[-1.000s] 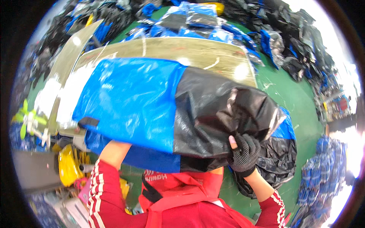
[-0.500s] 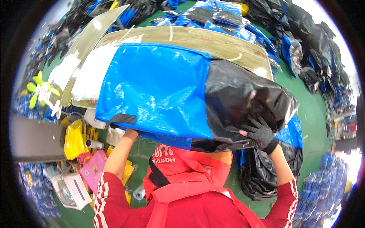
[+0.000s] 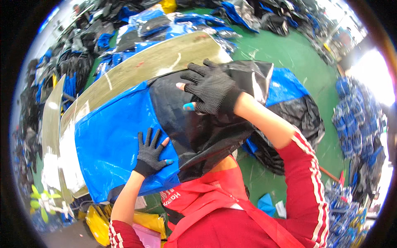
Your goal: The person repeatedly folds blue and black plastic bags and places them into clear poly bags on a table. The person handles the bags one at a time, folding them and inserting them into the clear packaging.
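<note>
A large bag (image 3: 111, 136), half blue and half black, lies flattened across the table and overhangs its near edge toward my red apron. My left hand (image 3: 151, 155), in a black knit glove, rests flat on the blue part near the seam, fingers spread. Over the far side of the black part is my right hand (image 3: 211, 89), gloved the same way, with its fingers apart. Both gloves leave some fingertips bare, and a bit of blue covers one fingertip on each hand. Neither hand grips anything.
The pale worn table (image 3: 140, 62) extends beyond the bag. Another blue and black bag (image 3: 295, 120) sits to the right, below table level. Plastic-wrapped packs (image 3: 165, 27) are heaped behind, and bundled blue goods (image 3: 355, 111) stand at right. A green-bladed fan (image 3: 43, 202) is at lower left.
My left hand has come out from beneath the bag and now lies on top. The bag has settled flat on the table. My right hand has moved to its far side. The view has turned.
</note>
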Tool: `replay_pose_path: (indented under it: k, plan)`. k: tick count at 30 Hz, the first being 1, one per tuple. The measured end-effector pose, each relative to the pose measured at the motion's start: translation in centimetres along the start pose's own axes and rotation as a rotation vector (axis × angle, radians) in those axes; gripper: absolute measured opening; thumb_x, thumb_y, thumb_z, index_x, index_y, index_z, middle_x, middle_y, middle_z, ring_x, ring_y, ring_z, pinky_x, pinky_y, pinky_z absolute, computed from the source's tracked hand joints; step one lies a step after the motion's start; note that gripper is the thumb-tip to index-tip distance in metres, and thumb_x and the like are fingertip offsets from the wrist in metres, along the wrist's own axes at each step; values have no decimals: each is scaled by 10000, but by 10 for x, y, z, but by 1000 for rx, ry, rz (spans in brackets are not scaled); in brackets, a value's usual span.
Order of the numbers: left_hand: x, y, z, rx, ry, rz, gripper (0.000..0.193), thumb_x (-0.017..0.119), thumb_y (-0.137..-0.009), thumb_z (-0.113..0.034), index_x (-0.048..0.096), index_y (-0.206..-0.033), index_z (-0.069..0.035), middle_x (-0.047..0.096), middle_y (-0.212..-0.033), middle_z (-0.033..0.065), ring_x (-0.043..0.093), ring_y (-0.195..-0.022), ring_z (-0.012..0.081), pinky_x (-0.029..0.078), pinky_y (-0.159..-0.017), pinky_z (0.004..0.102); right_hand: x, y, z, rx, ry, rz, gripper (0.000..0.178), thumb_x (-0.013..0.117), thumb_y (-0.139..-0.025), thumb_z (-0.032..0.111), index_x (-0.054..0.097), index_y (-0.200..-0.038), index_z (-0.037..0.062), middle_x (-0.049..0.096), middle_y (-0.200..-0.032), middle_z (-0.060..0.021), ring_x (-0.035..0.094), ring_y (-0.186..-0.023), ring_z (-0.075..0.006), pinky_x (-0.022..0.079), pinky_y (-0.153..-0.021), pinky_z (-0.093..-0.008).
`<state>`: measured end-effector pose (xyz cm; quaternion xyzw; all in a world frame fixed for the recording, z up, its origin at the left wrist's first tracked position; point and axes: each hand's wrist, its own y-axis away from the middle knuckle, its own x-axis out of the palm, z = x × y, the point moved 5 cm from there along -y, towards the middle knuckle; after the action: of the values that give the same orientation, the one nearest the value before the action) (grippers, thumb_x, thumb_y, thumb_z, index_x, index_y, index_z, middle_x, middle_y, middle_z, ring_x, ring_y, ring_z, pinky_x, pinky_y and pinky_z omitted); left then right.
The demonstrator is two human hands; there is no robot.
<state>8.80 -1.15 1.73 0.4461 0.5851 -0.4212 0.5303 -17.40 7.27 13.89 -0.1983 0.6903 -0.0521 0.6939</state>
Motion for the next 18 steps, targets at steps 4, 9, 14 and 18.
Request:
replay_pose_path:
  k: [4,9,14,18]
  plan:
    - [-22,-19,6,-69,144,277,650,705,-759,-487,583,-1297,-143,469,-1397,228,434,-1308,378,342,-1083,480,112,23,-25,174,8,337,742,565,-805,590,496,-1375,120,364,-1466,-245,214,-1402,-471,23,-1169,-573]
    - [-34,-131,-5,47,452,-432,595,662,-815,-382,536,-1329,-109,480,-1363,231,442,-1271,395,377,-1049,435,79,28,-14,259,-278,377,458,673,-768,289,618,-1186,112,570,-1261,-181,540,-1156,-382,408,-1012,-475]
    - [-19,-175,-31,149,198,41,585,614,-868,-406,504,-1360,-109,447,-1420,198,373,-1340,410,270,-1117,523,-81,137,-76,667,-304,-719,594,716,-741,162,532,-1293,46,582,-1256,-193,586,-1124,-337,476,-935,-370]
    - [-59,-206,-69,224,422,-344,676,610,-888,-414,409,-1433,-69,431,-1434,226,363,-1347,430,291,-1122,466,11,191,-142,1389,-638,-87,775,643,-827,597,504,-1263,-28,620,-1146,-245,606,-1091,-353,468,-933,-411]
